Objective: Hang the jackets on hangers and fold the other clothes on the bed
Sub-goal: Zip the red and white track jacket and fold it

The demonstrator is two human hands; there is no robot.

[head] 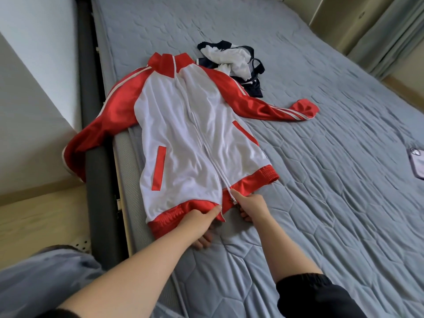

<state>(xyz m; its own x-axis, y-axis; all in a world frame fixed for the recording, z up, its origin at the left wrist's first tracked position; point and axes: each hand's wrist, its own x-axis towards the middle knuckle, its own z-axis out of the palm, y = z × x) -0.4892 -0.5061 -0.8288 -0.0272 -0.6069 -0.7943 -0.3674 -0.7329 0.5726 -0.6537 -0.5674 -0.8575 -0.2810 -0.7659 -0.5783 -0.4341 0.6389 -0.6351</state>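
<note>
head view: both hands pinch jacket [195, 125] hem at zip

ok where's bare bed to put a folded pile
Bare: the mattress between the track jacket and the phone, and beyond the navy and white clothes. Crowded: the left edge under the jacket, and its hem, where left hand and right hand pinch.

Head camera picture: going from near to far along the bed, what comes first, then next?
Left hand and right hand, red and white jacket, dark and white clothes pile.
</note>
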